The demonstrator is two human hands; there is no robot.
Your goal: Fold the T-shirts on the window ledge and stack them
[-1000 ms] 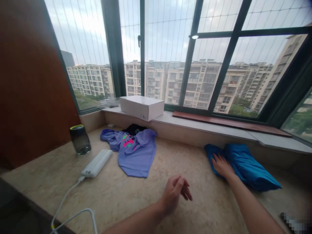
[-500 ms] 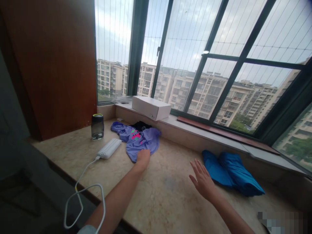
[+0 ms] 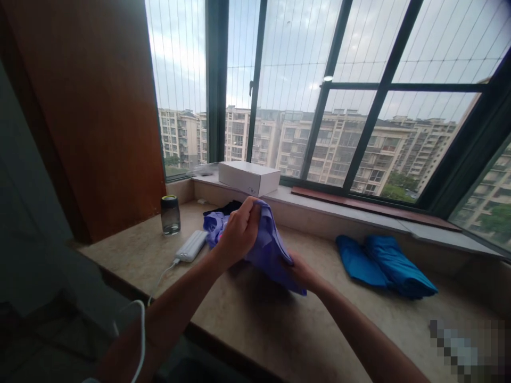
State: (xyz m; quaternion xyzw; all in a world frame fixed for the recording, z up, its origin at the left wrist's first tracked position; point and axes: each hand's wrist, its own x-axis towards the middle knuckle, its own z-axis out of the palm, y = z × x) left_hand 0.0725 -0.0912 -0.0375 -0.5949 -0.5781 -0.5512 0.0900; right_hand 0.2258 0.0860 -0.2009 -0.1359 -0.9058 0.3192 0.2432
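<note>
A purple shirt (image 3: 269, 250) is partly raised off the stone counter (image 3: 255, 330), its other end still bunched on the surface. My left hand (image 3: 242, 226) is closed on the upper part of the cloth, knuckles up. Lower down and to the right, my right hand (image 3: 302, 270) grips the shirt's edge; most of its fingers are hidden behind the fabric. Beyond my left hand lies a black cloth (image 3: 231, 206), mostly covered.
Left of the shirt are a white power bank (image 3: 191, 246) with a cable (image 3: 142, 330) and a dark clear-bottomed bottle (image 3: 171, 215). A white box (image 3: 249, 177) rests on the window sill. Folded blue fabric (image 3: 389, 266) lies at the right. A blurred patch covers the lower right corner.
My left hand has lifted the shirt up from the counter. My right hand, open and apart before, has moved left and taken hold of the shirt's edge. The view has shifted slightly.
</note>
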